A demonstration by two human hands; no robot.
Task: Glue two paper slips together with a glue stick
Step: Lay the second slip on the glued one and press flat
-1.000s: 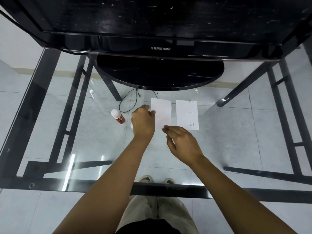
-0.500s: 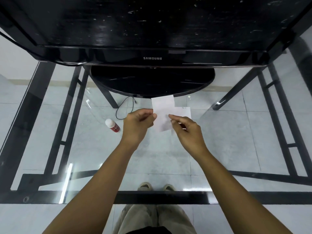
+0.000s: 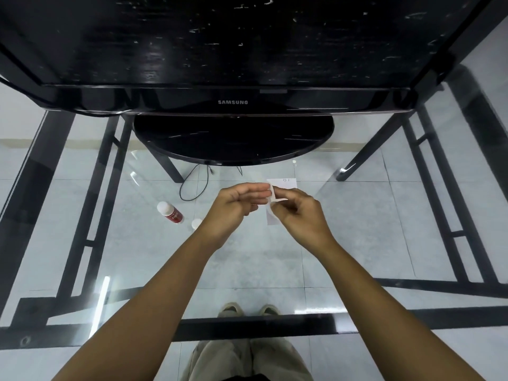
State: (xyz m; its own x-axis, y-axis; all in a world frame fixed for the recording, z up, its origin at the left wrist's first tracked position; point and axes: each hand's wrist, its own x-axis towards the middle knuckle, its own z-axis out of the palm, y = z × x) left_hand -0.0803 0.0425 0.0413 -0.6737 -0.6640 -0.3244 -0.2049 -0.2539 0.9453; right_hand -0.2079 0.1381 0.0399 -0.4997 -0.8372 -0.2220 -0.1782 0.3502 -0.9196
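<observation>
Both my hands meet over the glass table. My left hand (image 3: 236, 206) and my right hand (image 3: 298, 213) pinch a white paper slip (image 3: 275, 196), which is bent and held edge-on between the fingertips. A second white slip (image 3: 284, 182) with small marks lies flat on the glass, mostly hidden behind my right hand; its lower corner (image 3: 270, 220) shows below the fingers. A red glue stick (image 3: 170, 213) with a white end lies on the glass to the left of my left hand. Its white cap (image 3: 196, 223) sits just beside my left wrist.
A large black Samsung monitor (image 3: 233, 103) with a round black base (image 3: 233, 138) stands at the back of the glass table (image 3: 110, 270). A thin black cable (image 3: 192, 182) loops in front of the base. Black table legs and my feet show through the glass.
I lifted the left slip off the glass with both hands and brought it right, over the second slip. It now bends between my fingertips. The camera has tilted slightly.
</observation>
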